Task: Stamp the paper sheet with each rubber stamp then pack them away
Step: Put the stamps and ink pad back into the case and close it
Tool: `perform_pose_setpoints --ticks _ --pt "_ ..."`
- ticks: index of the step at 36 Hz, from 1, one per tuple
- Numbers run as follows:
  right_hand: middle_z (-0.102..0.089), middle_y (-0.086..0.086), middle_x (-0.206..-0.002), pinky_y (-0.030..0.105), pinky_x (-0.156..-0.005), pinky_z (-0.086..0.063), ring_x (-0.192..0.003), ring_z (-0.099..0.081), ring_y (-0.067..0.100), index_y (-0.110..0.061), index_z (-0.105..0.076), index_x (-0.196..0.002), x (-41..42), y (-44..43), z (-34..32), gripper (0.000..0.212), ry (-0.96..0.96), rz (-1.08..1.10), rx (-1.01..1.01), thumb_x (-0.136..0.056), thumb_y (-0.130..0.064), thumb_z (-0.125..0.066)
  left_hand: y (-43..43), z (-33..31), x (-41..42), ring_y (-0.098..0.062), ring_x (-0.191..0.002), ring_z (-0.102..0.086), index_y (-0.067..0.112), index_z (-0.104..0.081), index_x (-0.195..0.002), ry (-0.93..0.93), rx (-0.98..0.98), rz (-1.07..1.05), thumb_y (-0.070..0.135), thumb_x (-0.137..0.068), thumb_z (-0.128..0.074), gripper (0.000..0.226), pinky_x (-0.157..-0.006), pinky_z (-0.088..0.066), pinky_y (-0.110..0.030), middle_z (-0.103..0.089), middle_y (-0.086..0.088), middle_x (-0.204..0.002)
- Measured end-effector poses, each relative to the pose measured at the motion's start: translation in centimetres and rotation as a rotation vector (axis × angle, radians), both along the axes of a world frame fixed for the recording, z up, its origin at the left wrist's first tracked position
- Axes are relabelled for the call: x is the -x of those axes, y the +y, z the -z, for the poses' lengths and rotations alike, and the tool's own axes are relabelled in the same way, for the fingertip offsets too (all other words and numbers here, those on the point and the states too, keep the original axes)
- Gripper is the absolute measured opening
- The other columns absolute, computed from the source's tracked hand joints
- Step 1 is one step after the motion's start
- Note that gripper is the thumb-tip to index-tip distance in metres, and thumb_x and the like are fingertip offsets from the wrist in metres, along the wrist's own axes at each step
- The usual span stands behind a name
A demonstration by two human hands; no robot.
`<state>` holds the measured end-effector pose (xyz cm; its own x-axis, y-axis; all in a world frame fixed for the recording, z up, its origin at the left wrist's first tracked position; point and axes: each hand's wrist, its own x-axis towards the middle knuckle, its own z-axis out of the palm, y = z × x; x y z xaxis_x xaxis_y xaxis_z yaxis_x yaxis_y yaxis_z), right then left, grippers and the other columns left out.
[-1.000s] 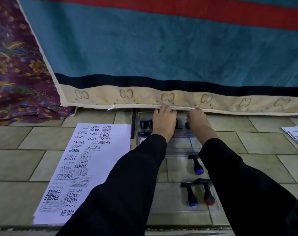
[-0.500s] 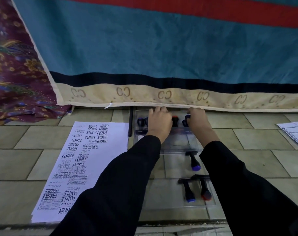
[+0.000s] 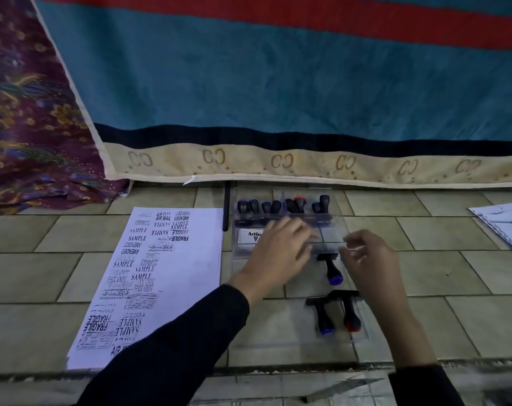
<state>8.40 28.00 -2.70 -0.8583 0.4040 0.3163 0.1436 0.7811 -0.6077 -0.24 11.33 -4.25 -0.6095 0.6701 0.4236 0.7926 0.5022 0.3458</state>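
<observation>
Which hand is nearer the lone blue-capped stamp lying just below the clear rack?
Right. The right hand hovers just beside the lone stamp, on its right, fingers curled, holding nothing. The left hand is farther off, on its left, over the clear rack.

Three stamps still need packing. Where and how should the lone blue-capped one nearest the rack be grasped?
Grip the blue-capped stamp by its round handle, coming from above with fingers on either side. It lies flat with the handle pointing toward the person and the wide base toward the rack.
</observation>
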Motion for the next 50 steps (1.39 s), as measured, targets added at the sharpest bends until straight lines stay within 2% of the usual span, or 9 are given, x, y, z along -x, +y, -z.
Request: perform_pose_setpoints --ticks 8,13,18,28,38,41,44,48,50 --pt "-0.051 -0.002 -0.074 0.004 -0.056 -0.035 -0.06 -0.05 0.002 -0.015 -0.051 -0.076 -6.5 -1.7 3.7 0.031 0.069 0.024 -0.035 -0.07 -0.001 -0.079 -1.6 2.1 -5.2 -0.013 -0.111 -0.047 0.02 -0.058 -0.121 -0.057 0.102 0.19 0.04 -0.096 -0.049 0.032 -0.094 -0.039 -0.03 -0.054 0.003 -0.116" --pt "-0.048 -0.003 -0.073 0.014 -0.055 -0.033 -0.058 -0.048 0.009 -0.014 -0.053 -0.072 -7.5 -2.3 5.0 0.031 0.043 0.011 -0.036 -0.066 0.0 -0.081 -1.6 2.5 -6.7 -0.014 -0.105 -0.049 0.018 -0.059 -0.118 -0.123 0.131 0.235 0.045 -0.091 -0.057 0.039 -0.088 -0.043 -0.03 -0.054 0.002 -0.111" --pt "-0.05 -0.001 -0.078 0.025 -0.055 -0.039 -0.064 -0.053 0.018 -0.013 -0.056 -0.074 -7.8 -2.6 5.2 0.026 0.02 0.012 -0.054 -0.069 -0.007 -0.081 -1.6 2.3 -7.0 -0.014 -0.102 -0.048 0.016 -0.061 -0.117 -0.126 0.152 0.248 0.045 -0.09 -0.059 0.04 -0.085 -0.044 -0.031 -0.052 0.001 -0.109" --pt "-0.047 -0.001 -0.082 0.008 -0.058 -0.03 -0.064 -0.049 0.014 -0.013 -0.056 -0.077 -7.8 -2.4 5.3 0.032 -0.029 -0.034 -0.071 -0.064 0.0 -0.082 -2.0 2.3 -7.7 -0.013 -0.102 -0.045 0.015 -0.066 -0.113 -0.123 0.18 0.295 0.048 -0.088 -0.063 0.041 -0.083 -0.042 -0.03 -0.054 0.002 -0.11" --pt "-0.046 -0.001 -0.086 0.016 -0.059 -0.034 -0.066 -0.05 0.016 -0.012 -0.057 -0.081 -7.8 -2.1 5.5 0.032 -0.043 -0.041 -0.061 -0.063 -0.001 -0.082 -1.7 2.2 -7.4 -0.013 -0.104 -0.045 0.019 -0.065 -0.114 -0.071 0.235 0.281 0.052 -0.085 -0.065 0.044 -0.083 -0.039 -0.027 -0.055 0.003 -0.11" --pt "-0.046 0.001 -0.088 0.009 -0.06 -0.032 -0.066 -0.049 0.015 -0.009 -0.059 -0.084 -7.9 -2.1 5.4 0.032 -0.052 -0.041 -0.051 -0.062 0.002 -0.08 -1.5 2.1 -7.4 -0.013 -0.104 -0.045 0.019 -0.063 -0.113 -0.019 0.275 0.285 0.054 -0.086 -0.062 0.044 -0.082 -0.037 -0.026 -0.055 0.003 -0.108" --pt "-0.048 0.004 -0.089 0.012 -0.061 -0.033 -0.068 -0.05 0.017 -0.007 -0.06 -0.086 -7.9 -2.2 5.0 0.031 -0.07 -0.036 -0.03 -0.064 0.003 -0.079 -1.4 2.0 -7.3 -0.017 -0.104 -0.048 0.015 -0.06 -0.112 0.064 0.329 0.302 0.052 -0.09 -0.057 0.043 -0.083 -0.042 -0.031 -0.055 -0.001 -0.109" --pt "-0.056 0.006 -0.084 0.021 -0.061 -0.041 -0.068 -0.056 0.021 -0.007 -0.057 -0.085 -8.1 -2.1 3.4 0.029 -0.031 -0.043 -0.031 -0.066 0.003 -0.077 -1.7 1.4 -7.2 -0.018 -0.099 -0.053 0.008 -0.06 -0.113 0.089 0.257 0.281 0.046 -0.095 -0.053 0.042 -0.08 -0.051 -0.035 -0.057 -0.005 -0.107" --pt "-0.059 0.003 -0.081 0.015 -0.059 -0.041 -0.068 -0.058 0.015 -0.01 -0.055 -0.085 -8.2 -1.9 2.1 0.03 -0.01 -0.041 0.004 -0.068 0.001 -0.077 -1.9 0.7 -6.9 -0.016 -0.097 -0.055 0.009 -0.061 -0.114 0.059 0.149 0.258 0.044 -0.096 -0.053 0.04 -0.077 -0.052 -0.032 -0.058 -0.004 -0.106"
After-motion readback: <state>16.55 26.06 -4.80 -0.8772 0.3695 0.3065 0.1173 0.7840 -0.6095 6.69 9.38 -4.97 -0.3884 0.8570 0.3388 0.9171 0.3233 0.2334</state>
